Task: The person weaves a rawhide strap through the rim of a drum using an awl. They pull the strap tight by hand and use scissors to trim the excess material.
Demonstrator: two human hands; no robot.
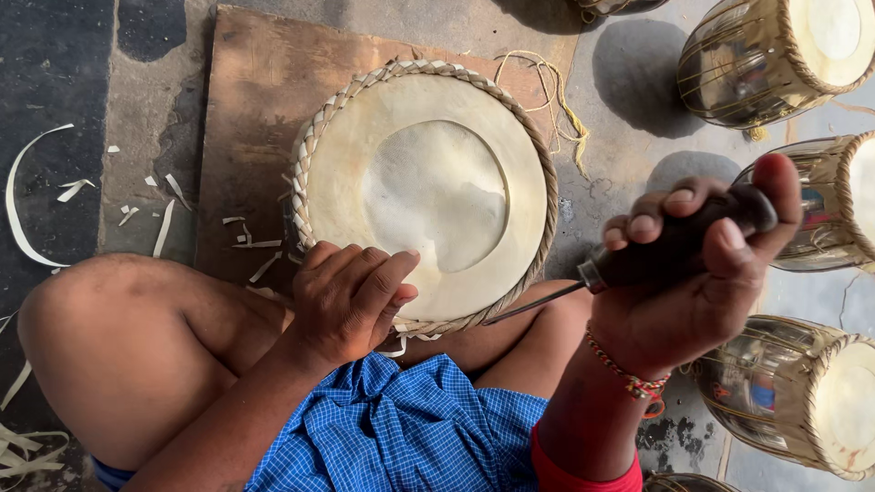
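The drum [428, 187] stands on a brown wooden board [255, 109], between the person's bare knees, with its pale round skin facing up. A woven strap rim runs all around the skin. The left hand [351, 296] rests on the near edge of the drum, fingers pressed together and curled on the rim. The right hand [697, 273] is wrapped tight around the dark handle of a thin metal spike tool [638, 260], whose tip points at the rim. 3 shiny drums [775, 55] lie on the floor at the right.
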